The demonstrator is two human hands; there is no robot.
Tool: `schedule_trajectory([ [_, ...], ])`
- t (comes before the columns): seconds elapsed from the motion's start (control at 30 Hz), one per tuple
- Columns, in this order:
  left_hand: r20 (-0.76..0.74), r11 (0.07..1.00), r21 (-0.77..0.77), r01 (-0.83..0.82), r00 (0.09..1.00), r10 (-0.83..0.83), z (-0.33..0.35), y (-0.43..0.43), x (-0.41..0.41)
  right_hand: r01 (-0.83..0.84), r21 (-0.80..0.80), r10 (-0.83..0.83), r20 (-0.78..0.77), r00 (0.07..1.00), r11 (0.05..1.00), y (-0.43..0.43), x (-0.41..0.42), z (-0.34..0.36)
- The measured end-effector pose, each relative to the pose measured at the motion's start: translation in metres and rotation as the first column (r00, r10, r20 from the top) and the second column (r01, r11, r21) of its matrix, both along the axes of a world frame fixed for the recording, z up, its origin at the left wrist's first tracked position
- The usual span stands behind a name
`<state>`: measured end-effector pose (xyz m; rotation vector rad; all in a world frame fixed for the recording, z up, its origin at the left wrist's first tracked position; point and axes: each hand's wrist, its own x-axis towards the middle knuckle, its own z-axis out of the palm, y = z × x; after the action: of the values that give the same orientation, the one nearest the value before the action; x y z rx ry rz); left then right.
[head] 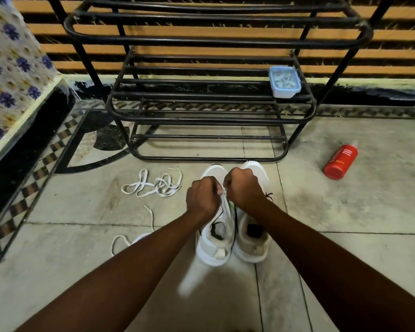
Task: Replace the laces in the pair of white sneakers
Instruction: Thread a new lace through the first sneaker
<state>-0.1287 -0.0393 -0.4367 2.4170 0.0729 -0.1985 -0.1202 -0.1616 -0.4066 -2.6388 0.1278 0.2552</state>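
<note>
Two white sneakers stand side by side on the floor, toes pointing away from me: the left sneaker [215, 245] and the right sneaker [253, 245]. My left hand [201, 197] and my right hand [243, 185] meet over the left sneaker's eyelets. Both pinch a white lace [227, 207] that runs down the shoe's front. A loose white lace [153, 184] lies tangled on the floor to the left. Another white lace [130, 236] trails near my left forearm.
A black metal shoe rack [211, 97] stands just beyond the sneakers, with a small blue plastic box [284, 82] on a shelf. A red bottle [340, 161] lies on the tiles at the right. A patterned cloth-covered ledge [12, 75] is at the left.
</note>
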Motion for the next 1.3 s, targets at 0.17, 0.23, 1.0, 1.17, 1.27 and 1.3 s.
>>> schedule_trajectory([
  [0.17,-0.01,0.997,-0.067,-0.049,0.999,0.049,0.0,0.002,0.002,-0.205,-0.176,0.204,-0.026,0.979,0.963,0.001,0.005,0.007],
  [0.23,-0.022,0.989,-0.121,-0.081,0.997,0.079,0.001,0.002,0.004,-0.242,-0.227,0.24,-0.036,0.97,0.943,0.002,0.006,0.008],
  [1.0,0.051,0.983,-0.185,0.02,0.999,-0.011,-0.022,0.014,0.006,0.216,0.971,-0.488,-0.14,0.861,0.103,-0.052,0.007,0.031],
  [1.17,0.063,0.981,-0.193,0.011,0.998,0.002,-0.026,0.015,0.007,-0.472,-0.234,0.516,0.19,0.835,0.85,-0.081,0.001,0.024],
  [1.27,0.061,0.982,-0.187,0.02,0.998,-0.009,-0.027,0.015,0.007,-0.554,-0.568,0.661,-0.023,0.75,0.609,-0.087,0.001,0.025],
  [1.3,0.06,0.982,-0.186,0.024,0.998,-0.013,-0.028,0.016,0.008,-0.476,-0.594,0.63,0.068,0.774,0.649,-0.09,0.001,0.026],
])
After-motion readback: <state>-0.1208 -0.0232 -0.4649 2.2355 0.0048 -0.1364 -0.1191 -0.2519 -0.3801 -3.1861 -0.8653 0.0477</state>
